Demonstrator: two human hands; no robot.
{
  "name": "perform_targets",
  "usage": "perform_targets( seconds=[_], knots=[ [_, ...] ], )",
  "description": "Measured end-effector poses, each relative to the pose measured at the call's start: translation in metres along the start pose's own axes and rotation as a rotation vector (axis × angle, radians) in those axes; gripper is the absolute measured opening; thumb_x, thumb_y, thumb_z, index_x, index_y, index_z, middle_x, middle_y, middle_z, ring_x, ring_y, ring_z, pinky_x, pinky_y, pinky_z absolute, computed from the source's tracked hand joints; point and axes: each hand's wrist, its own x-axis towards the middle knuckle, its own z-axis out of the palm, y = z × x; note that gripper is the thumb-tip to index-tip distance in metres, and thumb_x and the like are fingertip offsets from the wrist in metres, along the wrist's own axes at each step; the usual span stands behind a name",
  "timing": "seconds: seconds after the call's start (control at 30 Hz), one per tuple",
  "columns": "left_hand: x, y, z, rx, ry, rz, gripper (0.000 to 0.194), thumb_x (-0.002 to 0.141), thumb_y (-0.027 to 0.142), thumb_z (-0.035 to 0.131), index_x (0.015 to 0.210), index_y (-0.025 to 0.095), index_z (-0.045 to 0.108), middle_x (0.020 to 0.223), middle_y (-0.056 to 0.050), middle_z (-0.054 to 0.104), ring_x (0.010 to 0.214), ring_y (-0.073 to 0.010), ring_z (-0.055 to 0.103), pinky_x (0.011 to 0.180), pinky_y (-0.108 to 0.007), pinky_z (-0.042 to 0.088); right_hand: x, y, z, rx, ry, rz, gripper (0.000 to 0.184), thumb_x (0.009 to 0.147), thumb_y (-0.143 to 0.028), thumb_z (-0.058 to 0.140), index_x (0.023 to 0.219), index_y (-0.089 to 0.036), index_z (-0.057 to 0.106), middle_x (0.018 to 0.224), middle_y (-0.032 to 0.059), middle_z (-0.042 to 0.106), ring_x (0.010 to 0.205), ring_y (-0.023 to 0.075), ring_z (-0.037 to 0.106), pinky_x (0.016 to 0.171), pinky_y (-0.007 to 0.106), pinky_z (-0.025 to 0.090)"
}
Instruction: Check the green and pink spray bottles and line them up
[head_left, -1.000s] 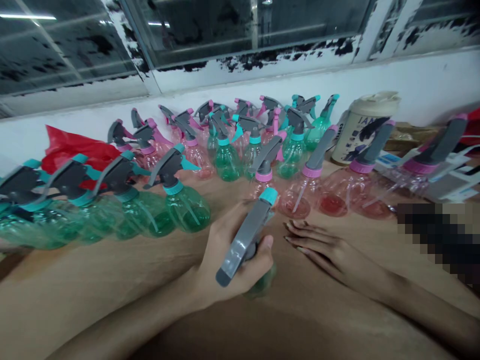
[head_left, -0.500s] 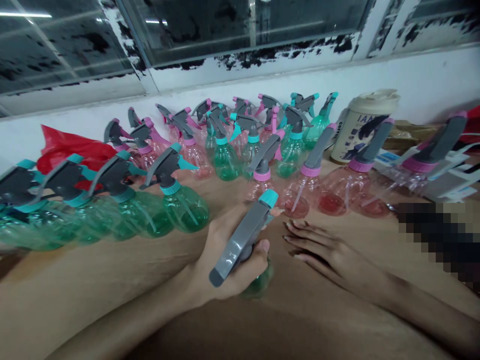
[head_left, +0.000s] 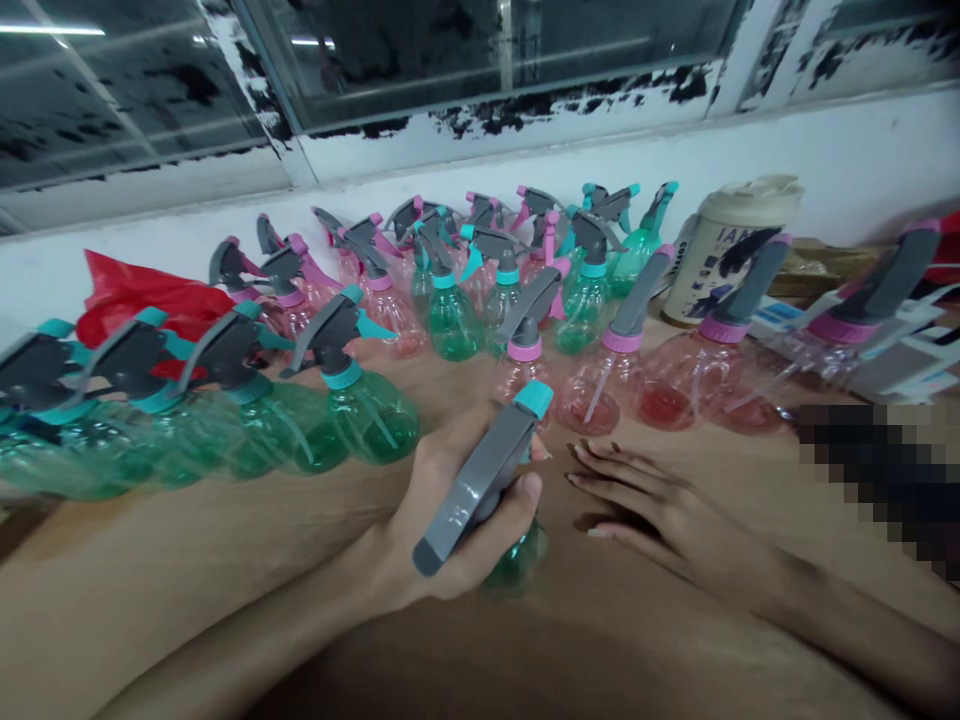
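My left hand (head_left: 450, 500) is wrapped round the neck of a green spray bottle (head_left: 517, 563) with a grey trigger head and a turquoise nozzle. The bottle stands on the brown tabletop (head_left: 600, 640), and my fingers and its head hide much of it. To the right, my right hand (head_left: 652, 505) rests on the tabletop with its fingers stretched out, holding nothing. Close beyond the hands stands a pink spray bottle (head_left: 592, 403) with a grey and pink head. Left of my left hand is another green spray bottle (head_left: 373, 420).
A row of green bottles (head_left: 217, 440) runs along the left, and pink bottles (head_left: 667, 390) stand at the right. Several more spray bottles are crowded by the wall. Also there are a red plastic bag (head_left: 150, 300), a cream coffee cup (head_left: 724, 250) and white boxes (head_left: 900, 345).
Little differs. My left hand and the bottle's head have shifted very slightly, and my right thumb has spread a bit from the other fingers.
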Motion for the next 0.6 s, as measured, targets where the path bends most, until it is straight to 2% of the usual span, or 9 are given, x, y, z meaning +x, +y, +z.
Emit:
perform_targets(
  seconds=[0.2, 0.4, 0.6],
  knots=[
    [0.0001, 0.0012, -0.0002, 0.004, 0.003, -0.014, 0.005, 0.077, 0.019, 0.053, 0.08, 0.021, 0.057, 0.075, -0.001, 0.061, 0.064, -0.0149, 0.062, 0.065, -0.029, 0.054, 0.0005, -0.0005, -0.0007, 0.005, 0.01, -0.004, 0.04, 0.088, -0.041, 0.048, 0.125, -0.025, 0.052, 0.138, 0.0038, 0.046, 0.129, 0.0216, 0.037, 0.104, 0.045, 0.037],
    [0.0008, 0.0007, 0.0, 0.054, 0.019, 0.046, 0.026, 0.076, 0.02, 0.05, 0.101, 0.025, 0.054, 0.074, 0.0, 0.059, 0.065, -0.0167, 0.059, 0.065, -0.031, 0.053, 0.0, -0.0002, 0.0018, 0.003, 0.028, -0.017, 0.039, 0.088, -0.039, 0.049, 0.124, -0.026, 0.053, 0.137, 0.0041, 0.047, 0.129, 0.022, 0.038, 0.103, 0.047, 0.037],
    [0.002, 0.002, 0.0028, 0.047, 0.045, 0.004, 0.024, 0.075, 0.022, 0.05, 0.097, 0.022, 0.058, 0.065, 0.0, 0.054, 0.06, -0.0185, 0.056, 0.062, -0.034, 0.052, -0.0019, -0.005, 0.0001, 0.052, 0.044, -0.011, 0.042, 0.085, -0.04, 0.054, 0.125, -0.028, 0.052, 0.141, 0.0037, 0.042, 0.13, 0.0244, 0.036, 0.104, 0.049, 0.035]
  ],
)
